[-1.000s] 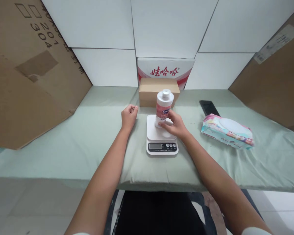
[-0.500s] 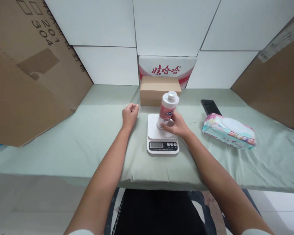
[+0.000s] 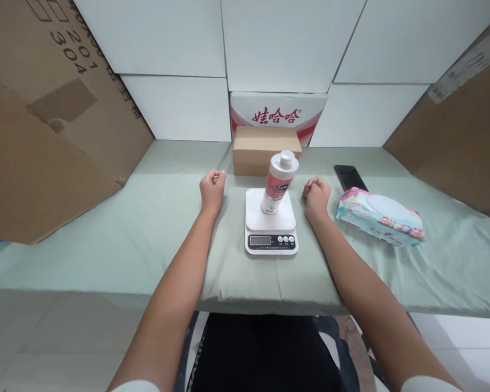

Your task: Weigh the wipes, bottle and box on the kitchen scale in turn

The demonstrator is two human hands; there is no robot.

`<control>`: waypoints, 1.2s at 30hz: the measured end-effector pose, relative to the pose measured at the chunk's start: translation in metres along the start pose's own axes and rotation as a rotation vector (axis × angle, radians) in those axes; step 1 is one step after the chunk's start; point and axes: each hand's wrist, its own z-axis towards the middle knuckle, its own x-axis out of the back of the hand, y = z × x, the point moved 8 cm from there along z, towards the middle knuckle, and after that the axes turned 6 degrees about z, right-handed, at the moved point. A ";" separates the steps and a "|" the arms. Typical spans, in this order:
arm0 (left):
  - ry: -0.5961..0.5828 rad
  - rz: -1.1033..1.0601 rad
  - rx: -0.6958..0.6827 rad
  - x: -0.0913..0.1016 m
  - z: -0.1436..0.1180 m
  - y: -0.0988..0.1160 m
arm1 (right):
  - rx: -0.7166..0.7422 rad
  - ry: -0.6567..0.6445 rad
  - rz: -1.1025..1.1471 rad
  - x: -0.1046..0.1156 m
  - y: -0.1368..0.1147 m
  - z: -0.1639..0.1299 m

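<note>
Pale green tablecloth [image 3: 106, 256] forms the work surface. Between the left hand [image 3: 212, 191] and right hand [image 3: 317, 198], a pink-labelled white bottle [image 3: 278, 188] stands on a digital kitchen scale [image 3: 286, 219]. It looks like stiff, smooth plastic, unlikely to break; its weight cannot be told. The labelled middle seems the surest hold. Both hands are apart, curled into fists, touching neither bottle nor scale. A wipes pack [image 3: 379, 216] lies right of the right hand.

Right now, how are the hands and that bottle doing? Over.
Left hand and right hand curled, flanking scale. Bottle standing on scale, untouched. Patterned pack beyond right hand, not blocking.
</note>
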 end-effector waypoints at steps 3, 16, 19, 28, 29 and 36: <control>0.026 -0.029 0.033 0.004 0.001 -0.002 | -0.019 -0.012 0.006 -0.002 0.002 -0.001; 0.075 0.084 0.037 0.007 0.010 -0.019 | -0.030 -0.118 -0.109 -0.010 0.008 0.001; 0.057 0.078 0.037 0.004 0.011 -0.022 | -0.026 -0.145 -0.154 -0.015 0.004 -0.001; -0.330 -0.132 -0.641 -0.016 -0.089 0.130 | -0.009 -0.174 -0.183 -0.021 -0.005 -0.007; -0.425 -0.142 -0.717 -0.026 -0.127 0.149 | -0.009 -0.179 -0.177 -0.021 -0.005 -0.007; -1.672 0.080 -1.484 -0.139 -0.467 0.097 | 0.095 -0.219 -0.090 -0.021 -0.020 -0.017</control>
